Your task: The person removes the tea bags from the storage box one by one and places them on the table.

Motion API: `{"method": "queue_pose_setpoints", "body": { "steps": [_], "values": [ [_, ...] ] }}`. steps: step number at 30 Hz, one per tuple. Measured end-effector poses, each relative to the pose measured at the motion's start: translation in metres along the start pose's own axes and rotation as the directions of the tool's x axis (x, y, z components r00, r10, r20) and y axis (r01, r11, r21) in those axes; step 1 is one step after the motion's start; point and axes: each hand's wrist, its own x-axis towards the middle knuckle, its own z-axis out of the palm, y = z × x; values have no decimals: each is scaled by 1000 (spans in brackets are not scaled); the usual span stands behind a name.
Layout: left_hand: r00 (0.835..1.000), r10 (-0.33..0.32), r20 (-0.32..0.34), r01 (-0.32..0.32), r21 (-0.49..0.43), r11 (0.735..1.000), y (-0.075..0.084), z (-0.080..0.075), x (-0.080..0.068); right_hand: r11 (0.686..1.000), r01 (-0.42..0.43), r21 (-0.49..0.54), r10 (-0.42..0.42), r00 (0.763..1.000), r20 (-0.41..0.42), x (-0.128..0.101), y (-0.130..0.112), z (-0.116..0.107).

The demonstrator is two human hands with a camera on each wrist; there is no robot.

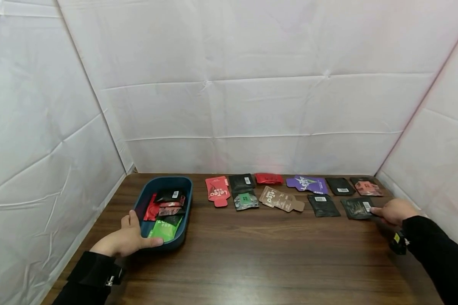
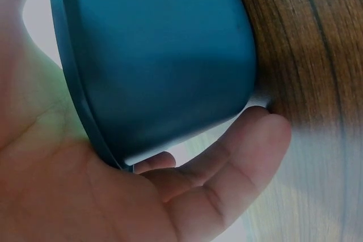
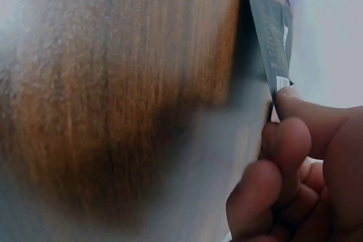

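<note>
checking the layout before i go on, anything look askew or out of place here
Mostly tidy. The brown packet lies at a slant against its two rows, and the packets in the blue tray are heaped loosely. The left hand holds the tray's near rim; the right hand pinches a dark packet.

Ten table packets (image 1: pixel 280 198), one tray (image 1: pixel 152 183)

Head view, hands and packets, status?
Left hand grips blue tray rim. Right hand pinches dark packet edge. Nothing between.
</note>
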Motion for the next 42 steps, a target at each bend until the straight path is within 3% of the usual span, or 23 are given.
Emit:
{"method": "queue_pose_setpoints", "body": {
  "steps": [5,12,16,21,24,27,31,33,37,40,42],
  "values": [
    [1000,-23,-5,23,-14,1000,-4,1,-3,996,-50,-72,52,999,17,10,-3,-1],
    [999,-35,7,35,-6,999,-9,-1,-9,991,-119,54,117,992,38,14,-10,-2],
    [999,-36,-1,36,-6,999,-10,-1,-11,999,-48,-3,48,997,-54,17,-15,-10],
    [999,-36,-2,36,-16,999,-5,1,-12,997,33,-65,-44,983,-176,17,-33,-15],
    [1000,-29,-8,29,-6,1000,-2,1,-9,991,104,-87,-123,959,-255,16,-55,-12],
    [1000,-26,-16,26,9,1000,0,0,-6,979,190,-77,-204,927,-314,20,-94,-6],
    [999,-35,-23,36,15,999,2,-1,-6,945,323,-56,-321,878,-354,26,-176,5],
    [999,-40,-22,40,13,999,3,0,-7,913,402,-72,-399,840,-368,27,-223,12],
    [998,-64,-19,64,4,998,5,3,-4,800,557,-221,-597,708,-378,22,-314,28],
    [996,-91,-22,91,-2,996,6,4,-3,692,624,-363,-722,592,-359,14,-375,40],
    [996,-87,-24,87,7,996,7,5,-3,631,648,-427,-776,536,-332,8,-409,45]
  ]
}}
